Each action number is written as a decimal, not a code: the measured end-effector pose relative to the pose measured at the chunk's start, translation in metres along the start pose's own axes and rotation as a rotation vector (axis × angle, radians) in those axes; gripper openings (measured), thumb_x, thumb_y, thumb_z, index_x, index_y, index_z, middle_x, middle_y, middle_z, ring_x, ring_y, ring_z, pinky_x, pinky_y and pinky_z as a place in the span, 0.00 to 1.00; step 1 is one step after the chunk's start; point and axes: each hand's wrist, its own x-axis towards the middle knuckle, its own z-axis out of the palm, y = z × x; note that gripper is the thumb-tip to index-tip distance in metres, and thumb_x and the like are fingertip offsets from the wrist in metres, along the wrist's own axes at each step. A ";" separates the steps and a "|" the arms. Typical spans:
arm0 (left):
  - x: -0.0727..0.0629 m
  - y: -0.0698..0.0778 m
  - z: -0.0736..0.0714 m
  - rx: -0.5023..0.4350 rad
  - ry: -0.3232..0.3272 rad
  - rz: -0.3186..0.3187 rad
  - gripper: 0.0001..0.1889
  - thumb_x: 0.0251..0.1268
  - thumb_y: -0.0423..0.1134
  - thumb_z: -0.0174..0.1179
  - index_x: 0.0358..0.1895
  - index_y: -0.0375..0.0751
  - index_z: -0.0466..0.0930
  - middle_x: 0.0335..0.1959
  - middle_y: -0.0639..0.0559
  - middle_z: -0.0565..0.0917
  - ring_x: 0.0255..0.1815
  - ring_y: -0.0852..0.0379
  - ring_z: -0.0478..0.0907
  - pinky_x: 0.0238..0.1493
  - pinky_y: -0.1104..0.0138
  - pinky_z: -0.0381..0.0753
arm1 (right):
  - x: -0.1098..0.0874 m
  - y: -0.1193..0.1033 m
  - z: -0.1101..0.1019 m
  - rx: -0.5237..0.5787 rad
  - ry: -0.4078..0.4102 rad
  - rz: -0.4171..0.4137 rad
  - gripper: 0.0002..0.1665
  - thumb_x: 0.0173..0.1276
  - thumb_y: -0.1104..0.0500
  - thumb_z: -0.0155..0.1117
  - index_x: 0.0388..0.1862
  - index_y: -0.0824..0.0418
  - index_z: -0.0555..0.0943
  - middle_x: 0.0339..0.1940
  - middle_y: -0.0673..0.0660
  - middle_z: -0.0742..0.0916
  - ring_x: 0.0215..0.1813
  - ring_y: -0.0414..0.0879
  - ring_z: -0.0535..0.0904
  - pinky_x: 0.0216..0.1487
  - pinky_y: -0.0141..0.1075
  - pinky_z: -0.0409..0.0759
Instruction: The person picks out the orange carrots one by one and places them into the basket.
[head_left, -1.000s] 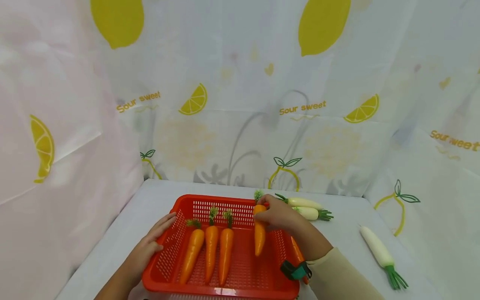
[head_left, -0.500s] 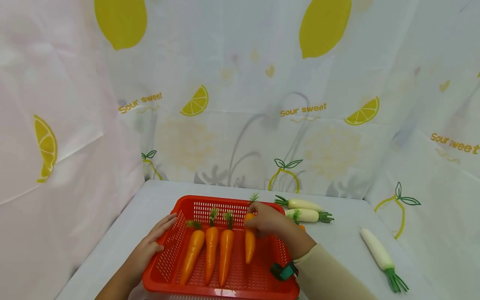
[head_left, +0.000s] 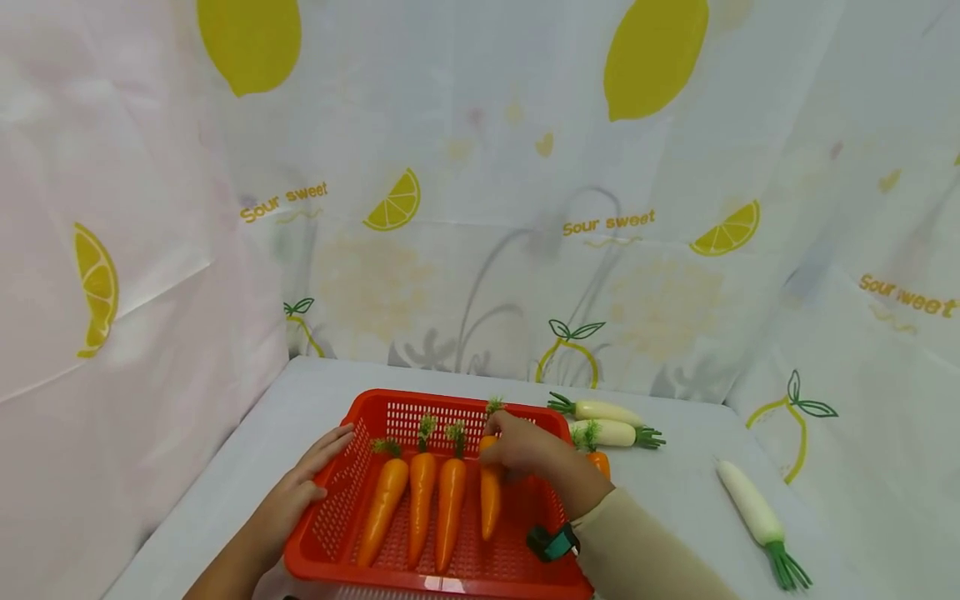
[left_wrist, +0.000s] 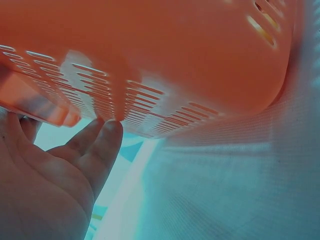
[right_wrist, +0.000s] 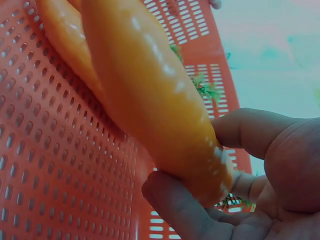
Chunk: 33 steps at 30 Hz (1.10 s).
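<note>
My left hand (head_left: 296, 483) lies along the left rim of a red perforated basket (head_left: 341, 583), its fingers fairly straight. In the left wrist view its fingertips (left_wrist: 111, 132) touch the slotted outer wall. Inside the basket, my right hand (head_left: 528, 450) holds an orange carrot (head_left: 490, 500) near its leafy top, tip toward me. The right wrist view shows thumb and fingers pinching the thick end of that carrot (right_wrist: 150, 95). To its left three carrots (head_left: 450, 517) lie side by side on the basket floor, green tops toward the back.
Outside the basket's right wall another carrot (head_left: 598, 462) shows, partly hidden by my right arm. Two white radishes (head_left: 607, 410) lie behind it at the back. A third white radish (head_left: 750, 504) lies farther right on the white tabletop (head_left: 675, 492). Lemon-print cloth (head_left: 480, 208) surrounds the table.
My right hand has carried the carrot leftward and lower in the basket, closer to the three lying carrots. The carrot outside the right wall shows differently past my arm. My left hand stays put.
</note>
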 end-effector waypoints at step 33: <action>0.002 0.003 0.001 -0.005 0.014 -0.040 0.42 0.62 0.23 0.38 0.84 0.46 0.58 0.88 0.54 0.44 0.83 0.40 0.42 0.57 0.64 0.83 | 0.008 0.006 0.021 -0.005 -0.101 0.050 0.23 0.63 0.64 0.76 0.53 0.59 0.75 0.47 0.60 0.80 0.44 0.55 0.81 0.44 0.52 0.89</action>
